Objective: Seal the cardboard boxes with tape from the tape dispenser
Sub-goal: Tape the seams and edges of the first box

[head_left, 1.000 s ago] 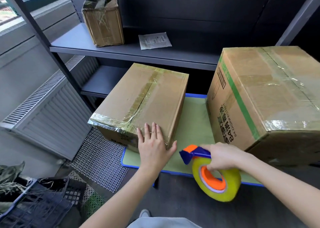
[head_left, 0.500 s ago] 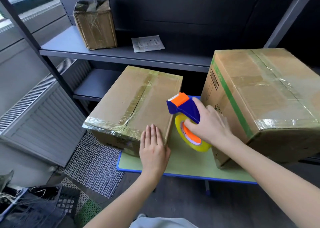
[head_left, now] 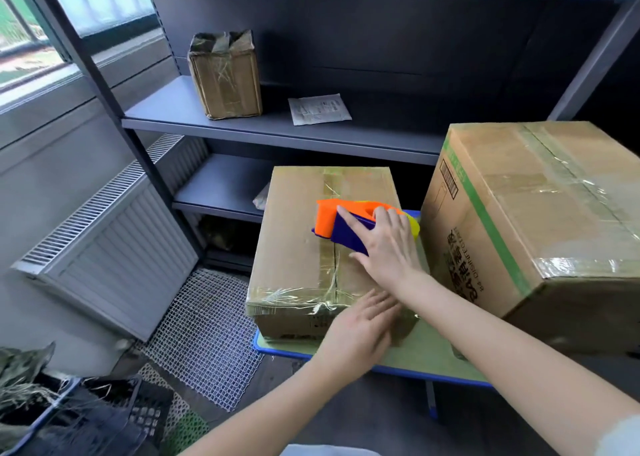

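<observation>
The tape dispenser [head_left: 346, 228] lies on top of the middle cardboard box [head_left: 294, 247], held there by the right hand [head_left: 384, 247]. The grip is closed round its blue body: the forefinger lies stretched along the upper side toward the orange head, the thumb tucks in at the near edge, and the other fingers wrap over the back. Its long axis runs crosswise over the box top, across the taped centre seam, with the orange head pointing left and the yellow tape roll [head_left: 414, 227] at the right, past the knuckles. The head sits down on the cardboard at the seam.

The left hand [head_left: 362, 324] lies against the near right corner of that box, fingers straight and together, its grip spread flat and pinching nothing; it is somewhat blurred.

The box stands on a green counter [head_left: 426, 355] with a blue rim. Just beside it to the right stands a larger box [head_left: 540, 220], taped and marked with a green stripe. Behind is a dark shelf [head_left: 166, 114] carrying a small wrapped box [head_left: 225, 74] and a paper packet [head_left: 319, 109]. A radiator [head_left: 114, 247] is mounted at the left.
</observation>
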A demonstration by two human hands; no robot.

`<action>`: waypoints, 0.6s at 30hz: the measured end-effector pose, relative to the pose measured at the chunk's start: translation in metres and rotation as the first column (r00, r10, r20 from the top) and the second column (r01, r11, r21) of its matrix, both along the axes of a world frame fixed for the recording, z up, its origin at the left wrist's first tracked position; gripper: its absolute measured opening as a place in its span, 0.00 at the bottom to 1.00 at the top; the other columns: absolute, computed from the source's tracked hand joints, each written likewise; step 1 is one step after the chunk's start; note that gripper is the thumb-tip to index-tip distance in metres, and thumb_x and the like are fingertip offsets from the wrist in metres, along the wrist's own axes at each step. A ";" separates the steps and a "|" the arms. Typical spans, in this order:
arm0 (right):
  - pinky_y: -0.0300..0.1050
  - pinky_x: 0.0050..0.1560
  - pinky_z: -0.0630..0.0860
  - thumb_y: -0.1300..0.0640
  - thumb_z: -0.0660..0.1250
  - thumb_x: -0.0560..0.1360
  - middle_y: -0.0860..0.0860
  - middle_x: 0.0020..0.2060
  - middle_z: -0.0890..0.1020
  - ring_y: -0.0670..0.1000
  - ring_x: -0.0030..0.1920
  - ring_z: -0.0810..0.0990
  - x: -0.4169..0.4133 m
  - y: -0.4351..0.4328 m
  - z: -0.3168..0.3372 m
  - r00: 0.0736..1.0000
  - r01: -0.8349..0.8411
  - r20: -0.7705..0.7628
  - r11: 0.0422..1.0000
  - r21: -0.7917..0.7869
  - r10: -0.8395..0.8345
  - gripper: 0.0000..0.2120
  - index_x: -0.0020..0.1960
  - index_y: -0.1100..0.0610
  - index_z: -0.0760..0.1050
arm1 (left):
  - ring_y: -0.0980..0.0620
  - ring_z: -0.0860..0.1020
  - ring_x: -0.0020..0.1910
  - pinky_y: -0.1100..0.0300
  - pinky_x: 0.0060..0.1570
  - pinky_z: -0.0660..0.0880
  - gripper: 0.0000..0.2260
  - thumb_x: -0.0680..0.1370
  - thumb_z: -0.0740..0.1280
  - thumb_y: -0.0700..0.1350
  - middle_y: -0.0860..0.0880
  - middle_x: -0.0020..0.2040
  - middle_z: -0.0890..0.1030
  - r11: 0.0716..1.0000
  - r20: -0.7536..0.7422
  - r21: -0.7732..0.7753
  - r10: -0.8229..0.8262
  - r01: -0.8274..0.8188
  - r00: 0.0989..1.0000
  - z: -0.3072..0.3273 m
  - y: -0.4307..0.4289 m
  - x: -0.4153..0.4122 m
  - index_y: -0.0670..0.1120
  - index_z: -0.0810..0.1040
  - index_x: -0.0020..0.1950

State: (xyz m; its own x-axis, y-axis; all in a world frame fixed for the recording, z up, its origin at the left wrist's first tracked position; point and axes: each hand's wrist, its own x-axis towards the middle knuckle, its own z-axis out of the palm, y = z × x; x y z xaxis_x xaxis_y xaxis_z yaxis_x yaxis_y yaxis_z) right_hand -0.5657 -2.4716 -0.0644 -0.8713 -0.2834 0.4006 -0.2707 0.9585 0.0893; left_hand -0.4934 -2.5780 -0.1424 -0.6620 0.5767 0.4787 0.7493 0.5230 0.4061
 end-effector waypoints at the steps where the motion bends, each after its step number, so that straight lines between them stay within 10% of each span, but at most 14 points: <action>1: 0.49 0.37 0.73 0.49 0.84 0.51 0.59 0.37 0.74 0.59 0.36 0.75 0.001 0.000 -0.005 1.000 0.002 0.008 1.000 0.007 -0.002 0.46 0.68 0.51 0.73 | 0.49 0.79 0.56 0.55 0.63 0.72 0.14 0.72 0.61 0.39 0.46 0.54 0.83 0.999 -0.043 0.034 0.039 -0.037 0.998 -0.001 -0.012 -0.001 0.41 0.81 0.54; 7: 0.49 0.36 0.75 0.55 0.84 0.53 0.61 0.37 0.76 0.60 0.35 0.76 0.015 -0.003 -0.031 0.999 -0.025 0.042 0.997 0.068 0.022 0.41 0.65 0.50 0.75 | 0.49 0.77 0.42 0.59 0.46 0.72 0.09 0.75 0.62 0.42 0.49 0.43 0.81 0.857 -0.076 0.164 0.504 -0.488 0.860 0.011 -0.089 0.001 0.41 0.80 0.46; 12: 0.60 0.50 0.76 0.57 0.78 0.63 0.65 0.52 0.78 0.67 0.54 0.75 0.020 -0.016 -0.026 0.999 -0.018 -0.028 1.000 0.007 0.018 0.26 0.60 0.55 0.79 | 0.47 0.74 0.42 0.53 0.44 0.71 0.10 0.79 0.59 0.43 0.47 0.41 0.77 0.608 0.384 0.061 0.717 -0.791 0.581 0.018 -0.148 -0.003 0.40 0.76 0.45; 18: 0.58 0.62 0.70 0.66 0.77 0.62 0.63 0.61 0.77 0.62 0.63 0.75 0.016 -0.061 -0.021 0.897 -0.423 0.117 0.904 -0.061 0.427 0.25 0.58 0.63 0.79 | 0.49 0.71 0.33 0.57 0.32 0.65 0.15 0.80 0.59 0.46 0.41 0.37 0.78 0.711 0.577 -0.142 0.625 -0.689 0.526 0.005 -0.175 -0.001 0.38 0.75 0.41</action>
State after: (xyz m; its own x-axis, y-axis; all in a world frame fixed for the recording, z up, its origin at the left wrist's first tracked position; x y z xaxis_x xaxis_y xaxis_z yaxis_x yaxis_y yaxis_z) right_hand -0.5497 -2.5328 -0.0858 -0.7141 -0.6265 0.3123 -0.6598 0.7514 -0.0011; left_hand -0.4942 -2.7530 -0.1378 -0.9842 -0.1587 -0.0781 -0.1687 0.7091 0.6847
